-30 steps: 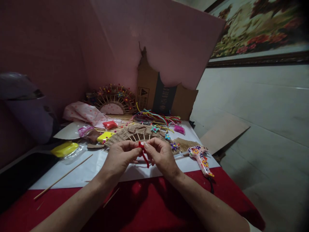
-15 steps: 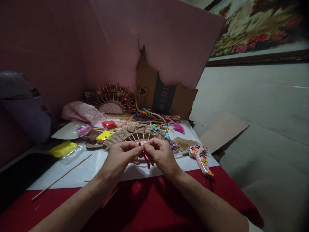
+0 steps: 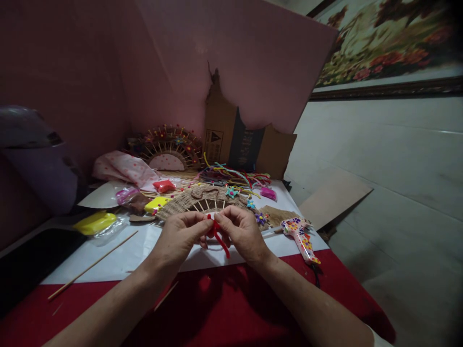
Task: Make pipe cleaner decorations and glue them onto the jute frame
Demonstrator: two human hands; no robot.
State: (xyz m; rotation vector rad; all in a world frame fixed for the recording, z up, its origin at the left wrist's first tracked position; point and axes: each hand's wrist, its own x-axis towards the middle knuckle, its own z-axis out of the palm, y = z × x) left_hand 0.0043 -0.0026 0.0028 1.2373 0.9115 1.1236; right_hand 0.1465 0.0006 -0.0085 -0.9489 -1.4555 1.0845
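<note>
- Bearings are taken from the hands; twelve o'clock points straight away from the seated worker.
- Left hand (image 3: 184,233): thumb and forefinger pinched together on a red fuzzy stem (image 3: 222,243), a short tip of it showing above the fingertips.
- Right hand (image 3: 240,233): thumb and forefinger pinched on the same stem, just beside the left fingertips.
- Position of the stem: between the two hands, raised in front of the worker; one loose end hangs down towards five o'clock.
- At twelve, just beyond the hands: a woven arched piece (image 3: 181,200) with thin sticks radiating inside its curve.
- Between one and two, along that piece: flower ornaments, including a turquoise one (image 3: 231,193).
- At three: a flower-patterned glue gun (image 3: 300,233), lying on its side, handle towards the worker.
- At nine: a yellow packet (image 3: 95,223) in clear wrapping.
- Between eight and nine: a wooden stick (image 3: 94,264), laid slantwise from a white sheet (image 3: 144,242) onto the red cloth (image 3: 347,279).
- Between twelve and one, farther off: a heap of coloured stems (image 3: 235,174), before a torn-edged cardboard panel (image 3: 222,118) standing upright.
</note>
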